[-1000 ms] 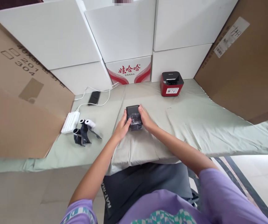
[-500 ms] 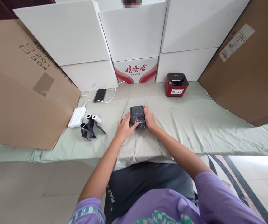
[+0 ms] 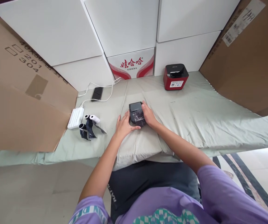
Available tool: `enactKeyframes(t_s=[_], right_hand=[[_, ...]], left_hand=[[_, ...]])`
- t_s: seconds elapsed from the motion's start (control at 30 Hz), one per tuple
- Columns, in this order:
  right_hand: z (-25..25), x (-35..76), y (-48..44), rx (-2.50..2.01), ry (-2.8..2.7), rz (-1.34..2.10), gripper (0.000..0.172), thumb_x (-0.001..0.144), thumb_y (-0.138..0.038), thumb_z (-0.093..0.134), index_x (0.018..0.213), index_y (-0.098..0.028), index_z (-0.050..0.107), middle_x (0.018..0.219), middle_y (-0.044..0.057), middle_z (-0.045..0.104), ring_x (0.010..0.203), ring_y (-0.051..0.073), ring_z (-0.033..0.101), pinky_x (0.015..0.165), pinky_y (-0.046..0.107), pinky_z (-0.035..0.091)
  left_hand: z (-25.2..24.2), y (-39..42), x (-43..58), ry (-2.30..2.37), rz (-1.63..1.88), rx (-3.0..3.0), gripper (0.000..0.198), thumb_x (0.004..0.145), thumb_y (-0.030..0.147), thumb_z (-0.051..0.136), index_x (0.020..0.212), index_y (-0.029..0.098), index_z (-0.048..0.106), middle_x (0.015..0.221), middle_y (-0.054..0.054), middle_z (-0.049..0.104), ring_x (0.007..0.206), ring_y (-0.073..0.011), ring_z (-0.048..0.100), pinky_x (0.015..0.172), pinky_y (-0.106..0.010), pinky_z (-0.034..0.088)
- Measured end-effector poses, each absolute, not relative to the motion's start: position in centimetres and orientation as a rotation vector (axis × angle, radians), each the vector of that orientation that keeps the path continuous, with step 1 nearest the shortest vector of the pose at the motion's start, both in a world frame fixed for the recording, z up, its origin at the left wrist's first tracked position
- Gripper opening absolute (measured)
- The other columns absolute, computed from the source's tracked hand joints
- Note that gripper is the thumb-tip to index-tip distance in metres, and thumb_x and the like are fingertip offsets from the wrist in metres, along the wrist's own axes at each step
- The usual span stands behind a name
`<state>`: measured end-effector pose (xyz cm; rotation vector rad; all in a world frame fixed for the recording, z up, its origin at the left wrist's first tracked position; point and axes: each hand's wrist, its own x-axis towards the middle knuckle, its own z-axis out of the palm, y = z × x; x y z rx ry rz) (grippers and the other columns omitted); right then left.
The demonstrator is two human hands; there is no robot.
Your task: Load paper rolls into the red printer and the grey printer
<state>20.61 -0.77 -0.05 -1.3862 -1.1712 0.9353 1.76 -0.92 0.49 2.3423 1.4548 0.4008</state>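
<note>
A small black portable printer (image 3: 136,107) lies on the covered table in front of me, a shiny dark strip across its lower half. My left hand (image 3: 124,125) is at its left side with the fingers spread; the thumb reaches along the near edge. Gripping the right side is my right hand (image 3: 149,115), thumb on the top and the other fingers mostly hidden. To the left are a white paper roll (image 3: 95,119) and two rolls with dark strips (image 3: 90,129) hanging loose.
A red and black printer (image 3: 176,77) stands at the back right. At the left are a white power strip (image 3: 75,118), a white cable (image 3: 112,90) and a black phone-like slab (image 3: 96,94). White boxes (image 3: 124,28) line the back; cardboard panels (image 3: 14,102) flank both sides.
The view has tilted down slightly. My left thumb has slid off the printer's top to its near edge, and my right hand reaches further over its right side. The printer looks slightly turned.
</note>
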Motion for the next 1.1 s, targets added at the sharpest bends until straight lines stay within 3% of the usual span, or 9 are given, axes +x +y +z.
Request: enactKeyframes(t_s=[0.13,0.23,0.37,0.47,0.67,0.9,1.1], right_hand=[[0.1,20.7,-0.9,-1.389,-1.183,0.931,0.109,0.085,-0.098,0.03,0.16,-0.021,0.05,0.17,0.007,0.045,0.163,0.03,0.032,0.137,0.047,0.017],[0.2,20.6,-1.0,-1.383,-1.191,0.909,0.102,0.088,-0.095,0.032,0.156,-0.021,0.055,0.166,0.008,0.05,0.16,0.03,0.038,0.136,0.046,0.022],[0.3,20.5,-1.2,-1.41,-1.167,0.791,0.086,0.096,-0.085,0.028,0.135,-0.022,0.07,0.145,0.01,0.07,0.143,0.033,0.057,0.127,0.05,0.037],[0.4,20.4,-1.5,-1.435,-1.151,0.714,0.083,0.099,-0.081,0.025,0.122,-0.019,0.076,0.13,0.013,0.076,0.133,0.035,0.064,0.121,0.051,0.043],[0.7,20.7,-1.6,-1.369,-1.209,0.775,0.086,0.096,-0.086,0.028,0.125,-0.021,0.077,0.135,0.011,0.075,0.141,0.035,0.06,0.126,0.05,0.038],[-0.3,20.8,-0.6,-1.253,-1.21,0.93,0.097,0.093,-0.091,0.027,0.16,-0.025,0.051,0.168,0.005,0.047,0.159,0.025,0.041,0.132,0.045,0.031],[0.2,21.2,0.7,-1.297,-1.373,0.857,0.09,0.097,-0.087,0.026,0.163,-0.029,0.047,0.168,-0.001,0.047,0.162,0.028,0.035,0.135,0.05,0.02]], left_hand=[[0.3,-0.9,1.7,1.442,0.392,2.347,0.119,0.076,0.068,0.083,0.17,0.023,0.025,0.172,-0.019,0.037,0.162,-0.0384,0.033,0.133,-0.061,0.013],[0.2,-0.8,1.5,1.425,0.403,2.353,0.115,0.081,0.074,0.076,0.17,0.022,0.027,0.172,-0.019,0.038,0.162,-0.038,0.033,0.133,-0.061,0.013],[-0.2,-0.5,1.0,1.39,0.492,2.324,0.096,0.095,0.082,0.045,0.168,0.02,0.034,0.169,-0.018,0.044,0.16,-0.0349,0.038,0.133,-0.058,0.015],[-0.5,-0.2,0.7,1.378,0.56,2.265,0.095,0.098,0.084,0.02,0.165,0.02,0.04,0.165,-0.017,0.049,0.157,-0.0312,0.043,0.133,-0.053,0.016],[-0.9,0.1,0.6,1.358,0.665,2.216,0.1,0.094,0.089,0.017,0.162,0.022,0.047,0.162,-0.016,0.054,0.153,-0.0324,0.049,0.133,-0.052,0.018],[-1.4,0.5,0.4,1.325,0.733,2.198,0.094,0.097,0.086,0.023,0.158,0.02,0.052,0.158,-0.016,0.058,0.149,-0.032,0.054,0.132,-0.053,0.019],[-1.4,0.6,0.4,1.319,0.735,2.195,0.09,0.1,0.082,0.026,0.158,0.019,0.052,0.158,-0.017,0.058,0.15,-0.0312,0.053,0.132,-0.053,0.021]])
